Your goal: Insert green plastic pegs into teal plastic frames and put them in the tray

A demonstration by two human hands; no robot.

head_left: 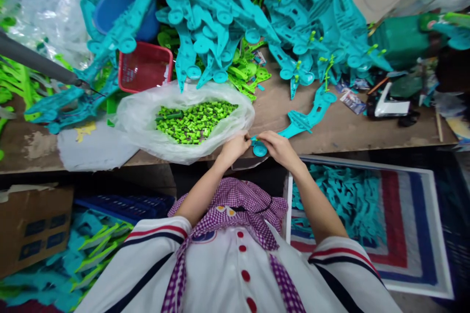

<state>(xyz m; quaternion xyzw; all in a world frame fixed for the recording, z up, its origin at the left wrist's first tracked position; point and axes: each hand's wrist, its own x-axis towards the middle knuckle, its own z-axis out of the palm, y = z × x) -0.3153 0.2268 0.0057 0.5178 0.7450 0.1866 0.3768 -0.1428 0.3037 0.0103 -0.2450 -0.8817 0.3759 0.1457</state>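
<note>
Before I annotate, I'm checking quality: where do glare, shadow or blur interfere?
Head view: glare speckles the clear plastic, upper left; shadow darkens the blue crate below the table; lower-left teal pieces look soft; detail where left hand and right hand meet the teal part is unclear.

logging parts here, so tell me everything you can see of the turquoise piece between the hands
The turquoise piece looks like moulded plastic: long, narrow and curved, with raised edges, openings toward its far end and a round disc at its near end. It lies slantwise on the brown table, its near end at the front edge. The left hand and right hand both have fingers closed about that near end, partly hiding it.
</note>
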